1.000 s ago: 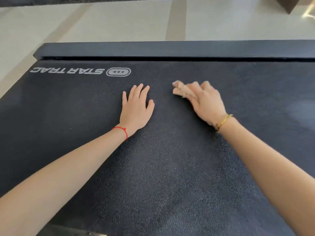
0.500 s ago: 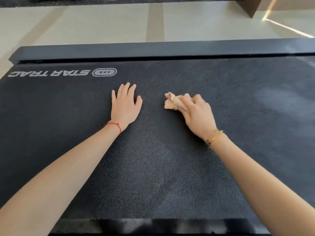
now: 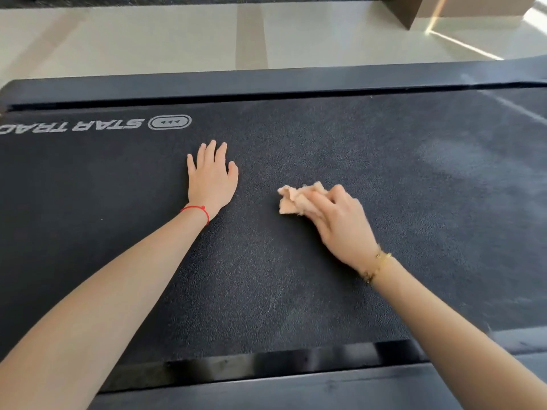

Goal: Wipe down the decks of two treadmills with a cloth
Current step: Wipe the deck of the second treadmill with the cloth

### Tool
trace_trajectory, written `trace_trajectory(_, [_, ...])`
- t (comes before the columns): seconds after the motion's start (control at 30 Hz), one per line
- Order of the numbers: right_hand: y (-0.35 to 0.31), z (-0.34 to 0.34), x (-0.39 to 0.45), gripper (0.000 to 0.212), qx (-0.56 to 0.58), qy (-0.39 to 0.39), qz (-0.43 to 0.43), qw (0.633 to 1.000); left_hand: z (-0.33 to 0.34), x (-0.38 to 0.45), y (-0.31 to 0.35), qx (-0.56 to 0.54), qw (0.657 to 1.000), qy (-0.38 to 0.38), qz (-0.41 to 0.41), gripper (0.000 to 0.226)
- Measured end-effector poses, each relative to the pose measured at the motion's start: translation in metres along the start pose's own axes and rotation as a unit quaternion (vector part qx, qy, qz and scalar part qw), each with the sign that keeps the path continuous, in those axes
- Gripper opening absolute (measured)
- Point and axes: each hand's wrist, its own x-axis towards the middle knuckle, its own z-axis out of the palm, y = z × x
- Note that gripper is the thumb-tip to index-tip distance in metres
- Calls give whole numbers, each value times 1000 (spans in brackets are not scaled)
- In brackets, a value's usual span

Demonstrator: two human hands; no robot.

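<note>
Kneeling-height over a treadmill, a person works across its black textured deck (image 3: 266, 276) with both arms stretched forward. Left hand (image 3: 211, 176) lies flat on the belt, palm down, fingers straight and slightly spread, roughly midway between the deck's far and near edges; a thin red string bracelet (image 3: 196, 211) circles that wrist. Right hand (image 3: 340, 223) sits just beside it toward the deck's right side, fingers curled over a crumpled beige cloth (image 3: 291, 199) and pressing it to the belt; the cloth's loose end pokes out past the fingertips toward the left hand, with bare belt between the two. A gold chain bracelet (image 3: 377, 266) hangs at the right wrist. White STAR TRAC lettering (image 3: 71, 127), upside down to the camera, runs along the deck's far-left corner beside an oval logo (image 3: 169, 122). Dark side rails (image 3: 266, 81) frame the far and near edges, and pale tiled floor (image 3: 148, 37) lies beyond.
</note>
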Motion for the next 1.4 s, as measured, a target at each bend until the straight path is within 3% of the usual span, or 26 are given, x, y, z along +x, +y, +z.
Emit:
trace_trajectory(0.13, [-61,6,-62,39,43,-38,-136,989,0,-2,0,7,1000,-3,2,53])
trace_trajectory(0.23, [-80,8,-88,38,85,-108,-172,976,-1,-4,1,10,1000,-6,2,53])
trace_trajectory(0.3, [-73,5,-82,37,81,-115,-181,973,-2,-5,1,11,1000,-9,4,53])
trace_trajectory(0.5, [-12,-8,-24,38,2,-34,4,999,-4,-14,0,15,1000,-9,13,53])
trace_trajectory(0.6, [-36,-3,-46,35,35,-21,-57,998,-4,-18,1,14,1000,-12,13,53])
trace_trajectory(0.7, [-72,3,-84,37,61,-91,-136,985,-4,-21,6,3,1000,-20,2,53])
trace_trajectory(0.8, [-72,4,-89,39,73,-124,-159,977,-5,-24,17,-7,999,-33,1,52])
trace_trajectory(0.93, [-33,-2,-56,40,29,-79,-120,989,-2,-22,41,-10,999,-35,34,54])
trace_trajectory(1.13, [60,-15,12,40,-93,-4,64,994,19,-12,92,-19,997,-29,73,56])
trace_trajectory(1.33, [59,-11,-5,39,-6,-20,-52,998,33,3,128,-11,998,-29,59,56])
trace_trajectory(1.4, [83,-15,12,40,-17,-15,-50,998,36,8,137,0,998,-34,59,56])
